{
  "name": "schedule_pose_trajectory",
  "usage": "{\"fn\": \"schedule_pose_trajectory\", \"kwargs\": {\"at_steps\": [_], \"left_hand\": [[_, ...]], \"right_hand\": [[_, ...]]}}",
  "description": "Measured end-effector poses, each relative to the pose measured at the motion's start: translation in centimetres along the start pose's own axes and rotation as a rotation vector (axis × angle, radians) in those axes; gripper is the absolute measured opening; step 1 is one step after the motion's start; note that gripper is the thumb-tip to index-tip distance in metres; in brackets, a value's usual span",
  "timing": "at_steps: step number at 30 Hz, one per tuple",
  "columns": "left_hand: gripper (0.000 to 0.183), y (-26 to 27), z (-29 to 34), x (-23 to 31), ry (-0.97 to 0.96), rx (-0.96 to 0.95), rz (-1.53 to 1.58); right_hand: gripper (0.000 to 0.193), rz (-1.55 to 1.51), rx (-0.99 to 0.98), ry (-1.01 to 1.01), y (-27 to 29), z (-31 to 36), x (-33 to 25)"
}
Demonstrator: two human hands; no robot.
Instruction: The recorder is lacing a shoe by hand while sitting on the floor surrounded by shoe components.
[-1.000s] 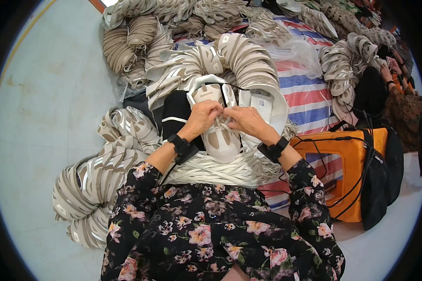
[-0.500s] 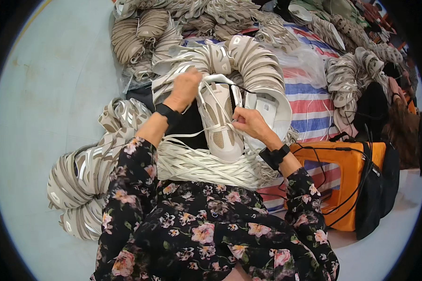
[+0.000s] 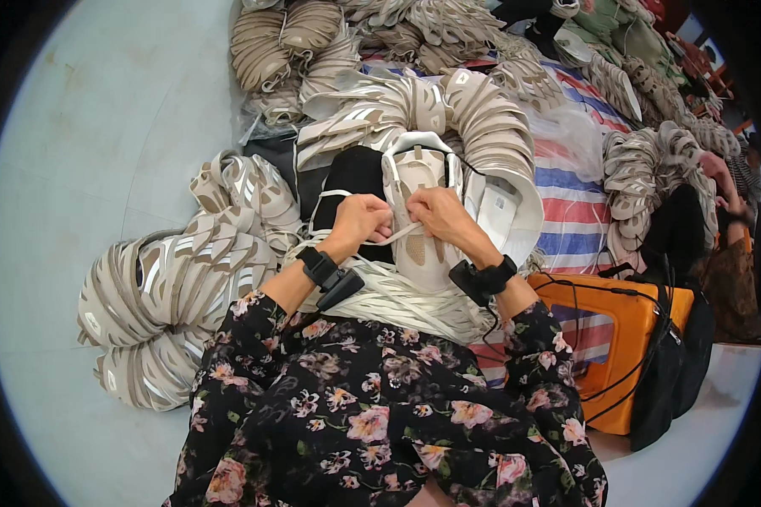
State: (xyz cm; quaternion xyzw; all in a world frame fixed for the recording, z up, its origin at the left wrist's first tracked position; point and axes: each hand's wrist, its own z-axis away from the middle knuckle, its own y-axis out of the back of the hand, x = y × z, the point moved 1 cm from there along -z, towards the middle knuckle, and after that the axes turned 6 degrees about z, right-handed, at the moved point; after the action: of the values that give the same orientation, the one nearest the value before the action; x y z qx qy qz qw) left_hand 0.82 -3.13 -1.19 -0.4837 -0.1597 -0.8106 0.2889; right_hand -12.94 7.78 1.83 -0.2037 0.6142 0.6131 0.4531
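the shoe sits beyond the laces, with stacked uppers behind and left.

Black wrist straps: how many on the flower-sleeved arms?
2: one black strap on the left wrist, another on the right wrist. More could hide under the sleeves.

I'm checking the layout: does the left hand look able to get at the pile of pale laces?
Probably yes: the pile of pale laces lies just below the left hand in this view, with nothing solid visible between, though that hand seems occupied with a lace at the shoe upper.
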Motion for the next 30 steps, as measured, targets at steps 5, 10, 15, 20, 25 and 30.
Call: {"fn": "schedule_pose_trajectory", "kwargs": {"at_steps": [5, 10, 15, 20, 25, 30], "left_hand": [[0.015, -0.9, 2.0, -0.1, 0.035, -0.097, -0.030], [0.020, -1.5, 1.9, -1.0, 0.081, -0.089, -0.117], [0.016, -1.4, 1.8, -1.0, 0.032, -0.152, -0.095], [0.013, -1.3, 1.5, -1.8, 0.125, -0.263, 0.102], [0.011, -1.3, 1.4, -1.4, 0.163, -0.315, 0.102], [0.016, -1.7, 1.9, -0.8, 0.028, -0.126, -0.154]], "right_hand": [[0.016, 0.136, -0.022, 0.029, -0.2, -0.6, 0.3], [0.012, 0.075, -0.083, 0.052, -0.1, -0.2, 0.9], [0.014, -0.104, -0.168, 0.027, 0.3, 0.3, 1.7], [0.016, -0.181, -0.222, -0.033, 0.6, 0.5, 1.7], [0.015, -0.170, -0.191, -0.017, 0.3, 0.6, 2.1], [0.016, -0.098, -0.128, 0.065, 0.0, 0.6, 2.0]]}}
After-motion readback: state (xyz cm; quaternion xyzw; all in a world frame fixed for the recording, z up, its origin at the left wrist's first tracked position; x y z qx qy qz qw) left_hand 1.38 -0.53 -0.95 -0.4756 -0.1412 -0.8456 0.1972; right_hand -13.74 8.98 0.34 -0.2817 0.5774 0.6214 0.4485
